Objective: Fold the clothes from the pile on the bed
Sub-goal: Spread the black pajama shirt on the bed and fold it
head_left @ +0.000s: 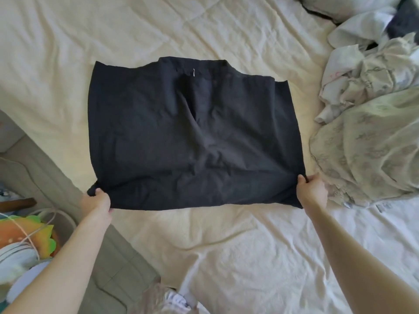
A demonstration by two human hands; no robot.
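Left hand (99,197) pinches the near-left corner of the dark garment (190,137), fingers curled round bunched cloth. Right hand (311,189) grips the near-right corner the same way. Both hands taut on the hem, near edge lifted slightly off the bed (226,245); the rest of the garment lies spread flat beyond the hands, collar end farthest away.

Handling guess: thin, soft, light cloth, creases easily, no stiffness, so it sags between the hands and needs tension to stay square. Corners look like the right hold; a mid-hem hold would likely let it bunch.

Right of the right hand, touching or just beside the garment's edge: the pile of clothes (367,123), pale, crumpled, unfolded.

Left of the left hand, off the bed: what looks like a basket or bin (52,215), rim only partly seen, with colourful items (29,232) in or on it; cannot tell what.
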